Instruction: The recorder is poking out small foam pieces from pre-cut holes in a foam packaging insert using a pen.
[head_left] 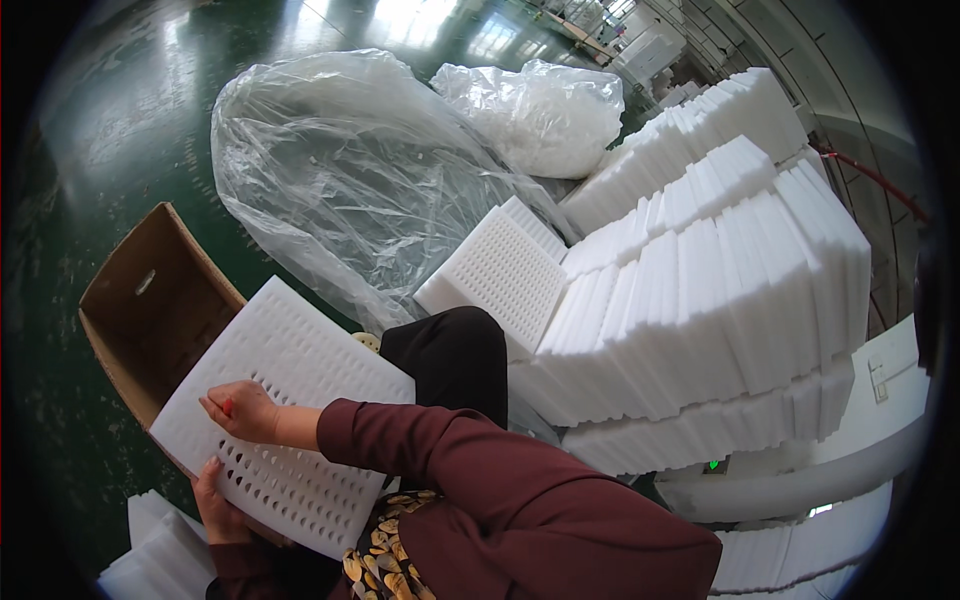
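A thick white foam sheet (290,335) with rows of punched holes lies tilted across my lap, its far left edge over an open cardboard box. My left hand (218,508) grips the sheet's near left edge, with the thumb on top and the fingers out of sight beneath. Above the sheet's left part, my right hand (248,412) is closed around a small red thing (228,407); only a bit of it shows, and its kind is hidden. Holes near both hands look dark and open, while the far left part of the sheet looks plain.
The cardboard box (165,290) stands on the green floor at the left. High stacks of white foam sheets (690,310) fill the right side, with a perforated sheet (505,275) leaning against them. Clear plastic bags (340,150) lie ahead. More white foam (155,555) sits at lower left.
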